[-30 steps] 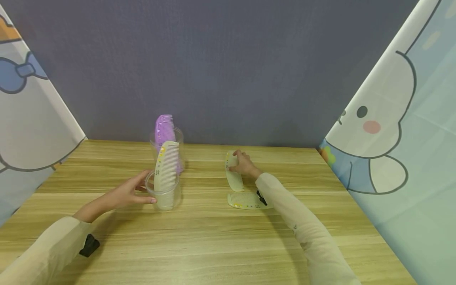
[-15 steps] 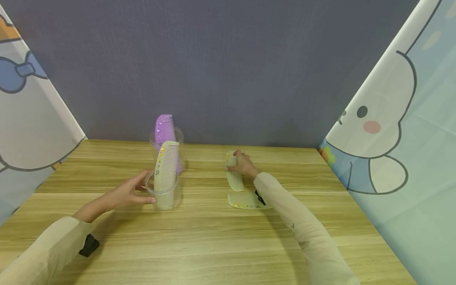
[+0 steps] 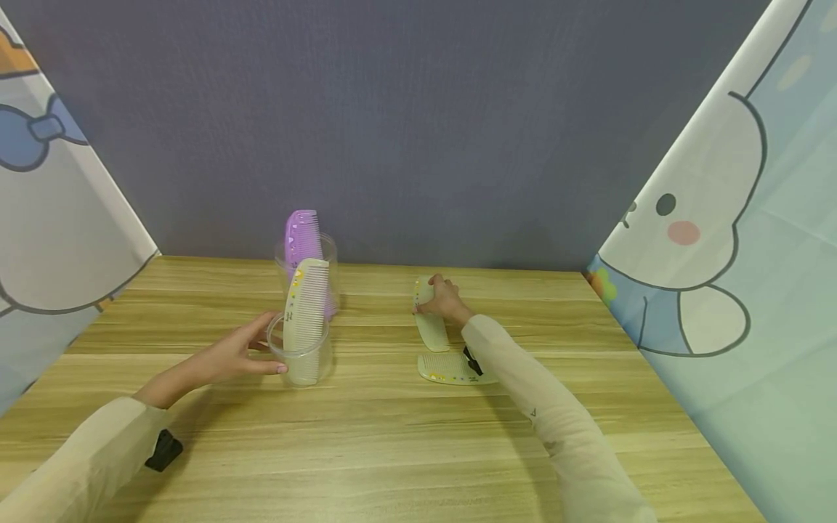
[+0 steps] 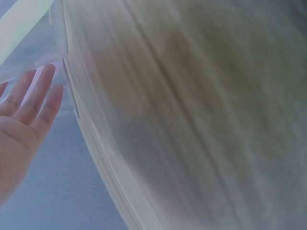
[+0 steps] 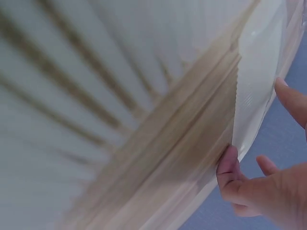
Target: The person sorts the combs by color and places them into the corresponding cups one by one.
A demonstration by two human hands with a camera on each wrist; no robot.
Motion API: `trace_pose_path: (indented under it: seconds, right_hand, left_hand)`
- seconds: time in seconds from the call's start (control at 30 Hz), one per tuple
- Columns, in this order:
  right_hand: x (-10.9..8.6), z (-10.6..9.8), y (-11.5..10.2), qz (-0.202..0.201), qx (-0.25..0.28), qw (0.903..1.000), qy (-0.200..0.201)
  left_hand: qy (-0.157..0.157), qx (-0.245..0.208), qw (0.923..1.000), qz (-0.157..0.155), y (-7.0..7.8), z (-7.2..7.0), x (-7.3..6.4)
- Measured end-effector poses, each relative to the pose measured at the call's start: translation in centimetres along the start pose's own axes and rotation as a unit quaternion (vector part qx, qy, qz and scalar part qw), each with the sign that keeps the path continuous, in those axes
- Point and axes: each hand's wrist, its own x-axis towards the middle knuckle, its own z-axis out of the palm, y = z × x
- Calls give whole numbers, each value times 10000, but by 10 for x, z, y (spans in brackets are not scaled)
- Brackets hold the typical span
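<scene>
In the head view, my left hand (image 3: 229, 356) holds a clear plastic cup (image 3: 317, 367) from its left side, thumb in front and fingers behind. The left wrist view shows those fingers (image 4: 34, 103) nearly straight against the cup. A cream comb (image 3: 306, 301) with yellow flower prints stands tilted in that cup. My right hand (image 3: 447, 302) pinches another cream comb (image 3: 433, 335) lying on the table, its thumb and a finger at the comb's edges. A third cream comb (image 3: 441, 369) lies crosswise below, partly hidden by the right sleeve.
Behind the held cup stands a second clear cup (image 3: 330, 265) with a purple comb (image 3: 304, 236) in it. The wooden table (image 3: 366, 436) ends at a grey back wall (image 3: 418, 131). Cartoon-printed panels (image 3: 693, 218) flank both sides.
My right forearm has shifted slightly left, and the right thumb has closed in on the left edge of its comb. The left hand, cups and other combs have not moved.
</scene>
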Motion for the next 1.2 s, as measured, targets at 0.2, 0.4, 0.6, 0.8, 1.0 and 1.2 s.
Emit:
trace_pose_path:
  seconds: [0.2, 0.4, 0.6, 0.8, 1.0, 1.2]
  right_hand:
    - [1, 0, 0, 131, 117, 9998, 71]
    - [2, 0, -1, 186, 194, 9995, 153]
    - [5, 1, -1, 336, 259, 9988, 239]
    - [7, 1, 1, 367, 354, 9978, 435]
    - [7, 1, 2, 321, 869, 9938, 609]
    - [7, 0, 3, 375, 1343, 9884, 597]
  left_hand:
    - [2, 56, 10000, -26, 2, -1, 0]
    - [-4, 66, 10000, -9, 2, -1, 0]
    - [12, 83, 10000, -11, 1, 0, 0]
    - [-16, 54, 10000, -44, -1, 0, -1]
    - [-10, 34, 10000, -14, -2, 0, -1]
    - [-9, 23, 10000, 7, 0, -1, -1]
